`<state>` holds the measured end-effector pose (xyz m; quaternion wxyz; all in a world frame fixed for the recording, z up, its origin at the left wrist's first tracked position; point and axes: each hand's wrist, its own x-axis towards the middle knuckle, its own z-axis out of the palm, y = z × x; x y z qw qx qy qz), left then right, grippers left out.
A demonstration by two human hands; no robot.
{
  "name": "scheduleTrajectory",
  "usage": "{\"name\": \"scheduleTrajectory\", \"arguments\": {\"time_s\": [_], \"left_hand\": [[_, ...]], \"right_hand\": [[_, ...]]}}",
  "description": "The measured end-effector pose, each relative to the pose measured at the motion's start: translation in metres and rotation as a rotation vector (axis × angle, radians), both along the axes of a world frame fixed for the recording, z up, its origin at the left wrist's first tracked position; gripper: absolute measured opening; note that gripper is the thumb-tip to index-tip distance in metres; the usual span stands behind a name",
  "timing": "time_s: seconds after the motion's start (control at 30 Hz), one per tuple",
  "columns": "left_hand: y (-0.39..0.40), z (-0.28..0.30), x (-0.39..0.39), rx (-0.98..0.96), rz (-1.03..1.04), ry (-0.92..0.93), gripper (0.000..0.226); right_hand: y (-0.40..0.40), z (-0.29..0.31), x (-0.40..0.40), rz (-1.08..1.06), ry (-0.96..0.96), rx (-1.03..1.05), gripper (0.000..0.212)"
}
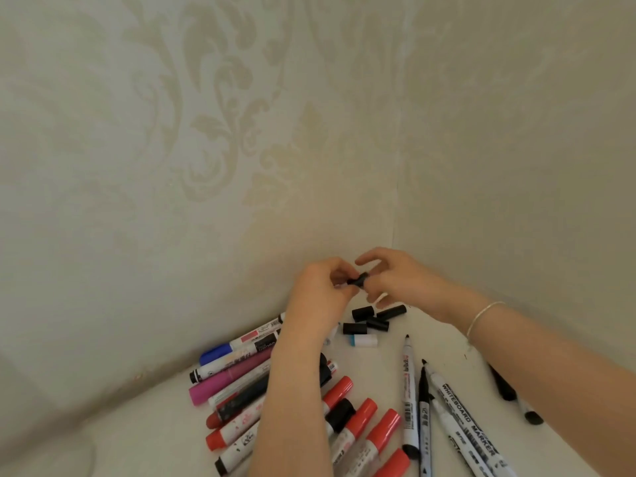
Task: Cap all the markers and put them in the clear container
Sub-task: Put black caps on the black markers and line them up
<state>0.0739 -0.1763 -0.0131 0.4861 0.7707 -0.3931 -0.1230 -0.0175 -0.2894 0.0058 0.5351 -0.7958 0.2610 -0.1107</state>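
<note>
My left hand and my right hand meet above the table's far corner, both curled round one small black marker piece held between their fingertips. Whether it is a cap alone or a cap on a marker is hidden by the fingers. Below them lie several loose black caps and a white and blue cap. Capped markers with red, blue, pink and black caps are piled under my left forearm. Three uncapped whiteboard markers lie with their black tips towards the wall. No clear container is in view.
The white table sits in a corner of two patterned cream walls. Another black marker lies partly under my right forearm, with a small one beside it. A thin bracelet is on my right wrist.
</note>
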Motion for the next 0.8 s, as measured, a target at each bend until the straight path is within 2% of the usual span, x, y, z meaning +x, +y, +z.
{"name": "scheduleTrajectory", "arguments": {"time_s": [0.03, 0.07, 0.17, 0.27, 0.37, 0.47, 0.63, 0.8], "left_hand": [[-0.002, -0.001, -0.002, -0.003, -0.019, 0.0, 0.025], [-0.003, -0.003, -0.003, 0.009, -0.034, -0.01, 0.026], [-0.004, -0.006, -0.002, 0.04, -0.002, -0.106, 0.022], [0.0, -0.004, 0.003, 0.102, 0.058, -0.146, 0.018], [0.005, -0.003, 0.007, 0.32, 0.033, -0.147, 0.01], [0.007, -0.005, 0.009, 0.465, -0.005, -0.121, 0.019], [0.009, -0.006, 0.006, 0.575, -0.022, -0.079, 0.027], [0.007, -0.006, 0.006, 0.638, -0.008, -0.1, 0.024]], "right_hand": [[0.0, 0.003, -0.001, -0.008, -0.048, 0.171, 0.029], [-0.001, 0.005, -0.003, -0.007, -0.068, 0.236, 0.024], [-0.007, 0.002, -0.003, -0.109, -0.087, 0.114, 0.006], [-0.025, -0.001, -0.007, -0.336, -0.132, 0.037, 0.014], [-0.041, -0.004, -0.017, -0.422, -0.123, -0.033, 0.015], [-0.049, -0.012, -0.026, -0.372, -0.008, -0.18, 0.022], [-0.046, -0.026, -0.03, -0.166, 0.239, -0.435, 0.03], [-0.036, -0.012, -0.029, -0.158, 0.299, -0.618, 0.026]]}}
